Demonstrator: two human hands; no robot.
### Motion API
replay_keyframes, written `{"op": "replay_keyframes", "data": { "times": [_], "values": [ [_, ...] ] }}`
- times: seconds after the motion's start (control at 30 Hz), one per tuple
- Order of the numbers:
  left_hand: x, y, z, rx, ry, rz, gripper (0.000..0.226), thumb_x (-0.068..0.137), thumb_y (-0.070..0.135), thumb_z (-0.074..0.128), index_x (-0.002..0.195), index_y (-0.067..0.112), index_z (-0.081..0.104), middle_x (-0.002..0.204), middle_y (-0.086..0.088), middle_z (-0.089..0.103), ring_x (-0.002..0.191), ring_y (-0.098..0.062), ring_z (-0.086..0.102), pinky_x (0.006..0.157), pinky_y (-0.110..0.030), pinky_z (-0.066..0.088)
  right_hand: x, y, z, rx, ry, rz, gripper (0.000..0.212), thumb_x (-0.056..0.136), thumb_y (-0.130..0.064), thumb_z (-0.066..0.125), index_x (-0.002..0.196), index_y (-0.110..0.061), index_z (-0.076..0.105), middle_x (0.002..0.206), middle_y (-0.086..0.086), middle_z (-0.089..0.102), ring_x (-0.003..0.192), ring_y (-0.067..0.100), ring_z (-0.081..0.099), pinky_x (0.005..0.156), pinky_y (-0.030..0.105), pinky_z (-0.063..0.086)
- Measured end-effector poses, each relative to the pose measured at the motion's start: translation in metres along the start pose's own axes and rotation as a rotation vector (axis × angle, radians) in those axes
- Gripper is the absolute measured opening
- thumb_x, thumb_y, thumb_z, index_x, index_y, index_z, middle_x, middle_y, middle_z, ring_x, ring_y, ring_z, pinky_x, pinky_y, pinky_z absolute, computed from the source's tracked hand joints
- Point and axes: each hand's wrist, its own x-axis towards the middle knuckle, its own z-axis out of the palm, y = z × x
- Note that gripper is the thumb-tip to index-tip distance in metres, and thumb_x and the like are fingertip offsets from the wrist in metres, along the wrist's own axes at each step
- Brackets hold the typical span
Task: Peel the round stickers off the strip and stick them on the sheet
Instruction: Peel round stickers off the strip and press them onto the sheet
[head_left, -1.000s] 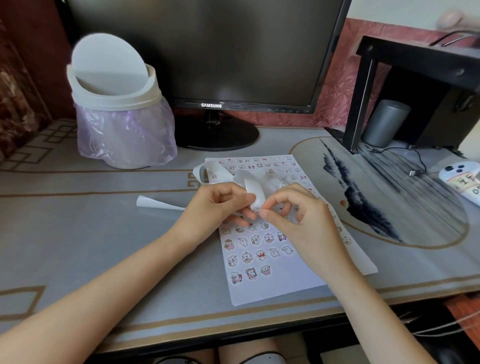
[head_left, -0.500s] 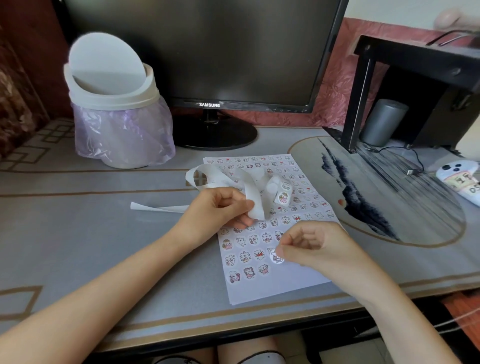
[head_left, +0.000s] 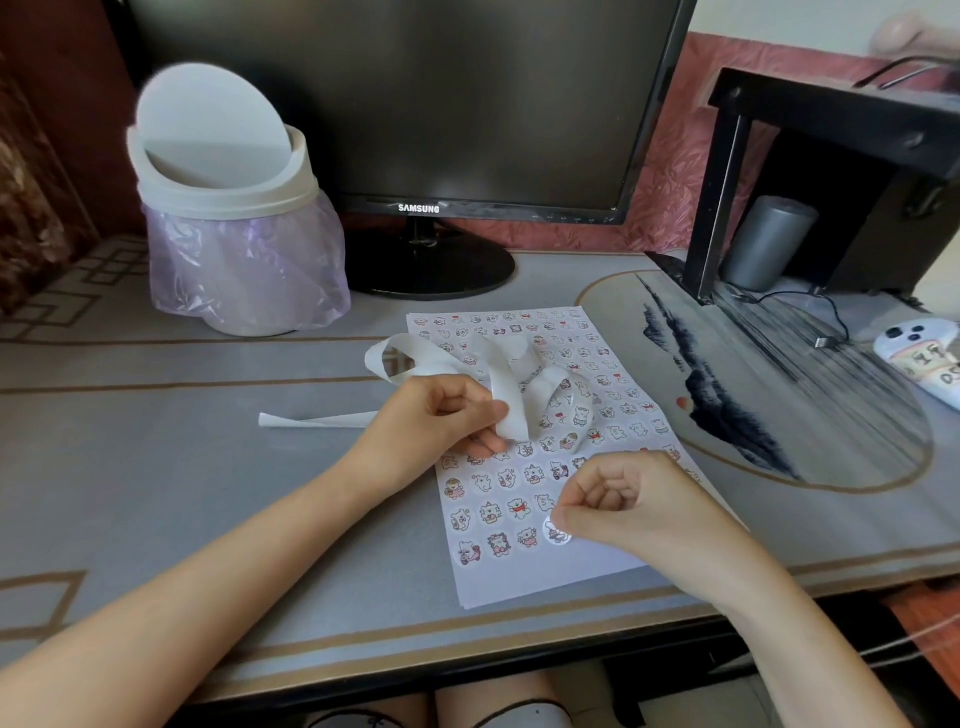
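The left grip (head_left: 441, 415) pinches the white strip (head_left: 506, 387), which loops over the sheet (head_left: 524, 579) lying on the tabletop (head_left: 208, 478). The right grip (head_left: 623, 501), fingers curled, pinches 1 round sticker (head_left: 557, 532) at its fingertips, down against the sheet's near row.

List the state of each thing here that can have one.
Monitor, off, screen dark.
Bin, lid tilted open, bag fitted.
Strip, curled, gripped by left hand.
Sheet, flat on desk, mostly filled.
Sticker, held against sheet's near row.
Left hand, gripping strip.
Right hand, pinching sticker.
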Motion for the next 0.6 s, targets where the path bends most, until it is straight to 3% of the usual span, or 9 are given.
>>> {"op": "replay_keyframes", "data": {
  "times": [0.43, 0.6],
  "values": [
    [0.0001, 0.0007, 0.0003, 0.003, -0.001, -0.001, 0.012, 0.089, 0.009, 0.059, 0.08, 0.003, 0.064, 0.076, -0.014, 0.072, 0.066, -0.014, 0.068, 0.066, -0.02, 0.056, -0.0006, 0.0012, 0.0011, -0.036, 0.017, -0.017, 0.007, 0.074, -0.008, 0.075, 0.07, -0.011, 0.069, 0.061, -0.009, 0.062, 0.051, -0.003, 0.046, 0.055, 0.008, 0.039],
    [0.0003, 0.0011, 0.001, 0.002, -0.008, -0.006, 0.012, 0.089, 0.008, 0.059, 0.079, 0.003, 0.064, 0.069, -0.006, 0.072, 0.064, -0.012, 0.068, 0.066, -0.019, 0.056, -0.0002, 0.0026, 0.0024, -0.053, 0.034, -0.021, 0.008, 0.073, -0.009, 0.075, 0.069, -0.013, 0.069, 0.059, -0.01, 0.06, 0.05, -0.003, 0.045, 0.054, 0.01, 0.038]
  ]
}}
